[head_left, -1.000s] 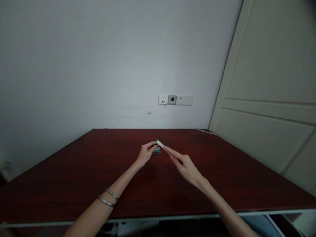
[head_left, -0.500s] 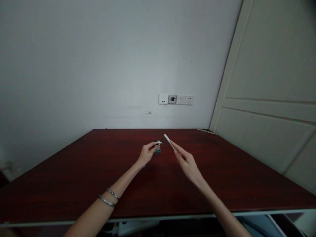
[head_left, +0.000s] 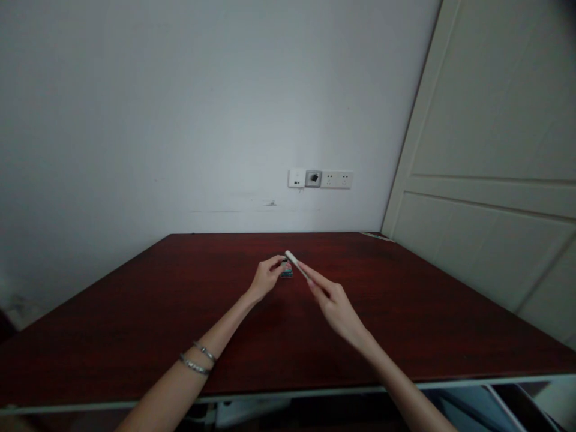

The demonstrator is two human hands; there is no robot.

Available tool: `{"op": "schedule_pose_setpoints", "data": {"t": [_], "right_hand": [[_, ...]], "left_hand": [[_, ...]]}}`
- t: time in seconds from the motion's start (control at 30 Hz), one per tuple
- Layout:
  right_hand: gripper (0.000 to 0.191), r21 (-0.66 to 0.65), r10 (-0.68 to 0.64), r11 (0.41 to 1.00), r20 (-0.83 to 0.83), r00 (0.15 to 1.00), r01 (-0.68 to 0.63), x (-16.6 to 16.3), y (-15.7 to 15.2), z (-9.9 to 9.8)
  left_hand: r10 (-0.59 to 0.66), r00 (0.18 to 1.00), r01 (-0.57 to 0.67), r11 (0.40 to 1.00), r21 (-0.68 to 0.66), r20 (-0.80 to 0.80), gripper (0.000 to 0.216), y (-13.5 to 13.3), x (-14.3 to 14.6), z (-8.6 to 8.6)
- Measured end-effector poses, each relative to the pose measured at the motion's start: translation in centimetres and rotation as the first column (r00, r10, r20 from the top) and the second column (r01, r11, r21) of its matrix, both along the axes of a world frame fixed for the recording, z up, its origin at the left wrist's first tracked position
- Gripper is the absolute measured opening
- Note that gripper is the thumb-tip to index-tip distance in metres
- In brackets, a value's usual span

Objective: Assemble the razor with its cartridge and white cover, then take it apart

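Observation:
My left hand (head_left: 265,279) is closed around a small figurine-like object (head_left: 287,270) with dark, pinkish and teal parts and what looks like a clear base. It is upright at the middle of the table, and my fingers cover its left side. My right hand (head_left: 338,309) pinches a slim white brush-like stick (head_left: 297,263) with a thicker, rounded far end. That end lies over the top of the small object and hides it. Whether the two touch, I cannot tell.
The dark red wooden table (head_left: 180,324) reaches back to a white wall (head_left: 135,120). Wall sockets (head_left: 335,179) sit above its back edge. A pale panelled door (head_left: 490,150) stands at the right. Below the front edge, a bluish-grey item (head_left: 472,408) shows at the right.
My right hand has moved left with the white stick, bringing its thick end over the top of the small object. My left hand has stayed almost in place.

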State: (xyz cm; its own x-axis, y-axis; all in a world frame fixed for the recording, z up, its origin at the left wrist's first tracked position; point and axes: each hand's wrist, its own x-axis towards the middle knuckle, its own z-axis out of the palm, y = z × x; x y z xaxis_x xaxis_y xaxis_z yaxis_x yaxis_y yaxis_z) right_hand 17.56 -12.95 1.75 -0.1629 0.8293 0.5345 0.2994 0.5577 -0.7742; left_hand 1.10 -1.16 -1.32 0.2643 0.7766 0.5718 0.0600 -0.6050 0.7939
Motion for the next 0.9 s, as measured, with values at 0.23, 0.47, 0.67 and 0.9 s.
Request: {"op": "schedule_pose_setpoints", "data": {"t": [0.23,0.47,0.67,0.9], "right_hand": [[0.040,-0.009,-0.023,1.000,-0.017,1.000,0.023,0.86,-0.30,-0.28],[0.039,-0.026,0.043,0.999,0.080,0.996,-0.041,0.63,-0.47,0.37],[0.041,-0.001,0.003,1.000,0.081,0.997,-0.003,0.67,-0.06,0.25],[0.042,0.033,-0.040,0.999,0.047,0.998,0.038,0.36,0.24,0.51]], "left_hand": [[-0.006,1.000,0.006,1.000,-0.001,-0.017,0.016,0.00,-0.04,0.10],[-0.010,0.999,0.011,1.000,0.029,-0.046,0.015,0.28,-0.10,-0.30],[0.004,0.998,-0.002,0.999,0.033,-0.059,0.019,0.22,-0.11,-0.14],[0.003,0.999,-0.001,0.999,0.037,-0.044,0.019,0.37,-0.14,-0.28]]}}
